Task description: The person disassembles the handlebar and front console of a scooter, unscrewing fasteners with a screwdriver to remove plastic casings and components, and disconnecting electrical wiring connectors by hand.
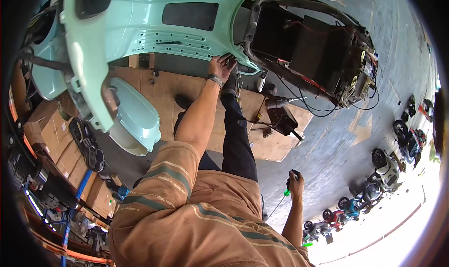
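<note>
A mint-green scooter body panel (135,21) stretches across the top left, with slotted holes and a dark rectangular inset. My left hand (222,66), with a band on the wrist, is closed at the panel's lower edge, beside the dark scooter frame (308,47). Out to the lower right, my right hand (295,182) is wrapped round a screwdriver (286,192) with a green and black handle. Its thin shaft points down and to the left, away from the panel.
Flattened cardboard (201,126) covers the floor under the scooter. On it lie a power drill (278,102) and a dark bracket-like part (283,121). A loose mint-green cover (133,117) and cardboard boxes (51,131) are at the left. Parked motorcycles (386,168) line the right.
</note>
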A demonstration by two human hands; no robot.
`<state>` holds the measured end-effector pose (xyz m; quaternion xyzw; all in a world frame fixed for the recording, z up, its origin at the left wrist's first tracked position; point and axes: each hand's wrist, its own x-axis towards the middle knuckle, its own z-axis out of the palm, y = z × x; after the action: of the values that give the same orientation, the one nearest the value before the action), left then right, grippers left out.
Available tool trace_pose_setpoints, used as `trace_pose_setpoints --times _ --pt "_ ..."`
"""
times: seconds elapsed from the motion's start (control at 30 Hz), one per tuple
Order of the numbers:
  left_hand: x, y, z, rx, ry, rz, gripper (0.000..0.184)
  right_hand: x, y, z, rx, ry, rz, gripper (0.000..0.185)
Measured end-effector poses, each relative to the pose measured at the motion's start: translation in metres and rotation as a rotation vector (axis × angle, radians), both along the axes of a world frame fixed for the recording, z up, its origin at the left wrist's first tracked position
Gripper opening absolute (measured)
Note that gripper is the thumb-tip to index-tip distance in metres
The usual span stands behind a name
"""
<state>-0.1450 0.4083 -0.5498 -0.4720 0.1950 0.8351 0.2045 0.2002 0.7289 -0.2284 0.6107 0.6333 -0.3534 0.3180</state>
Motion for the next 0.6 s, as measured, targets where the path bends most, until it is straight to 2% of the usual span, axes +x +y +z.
trace_pose_setpoints --times 0.2,0.6 --pt "0.007 0.01 -0.012 -0.062 0.003 -0.026 0.054 0.015 -0.013 -0.016 -0.082 -0.016 -0.154 0.024" --pt "-0.01 -0.007 -0.038 -0.153 -0.013 -0.105 0.045 0.003 0.002 -0.023 -0.075 0.023 -0.119 0.027"
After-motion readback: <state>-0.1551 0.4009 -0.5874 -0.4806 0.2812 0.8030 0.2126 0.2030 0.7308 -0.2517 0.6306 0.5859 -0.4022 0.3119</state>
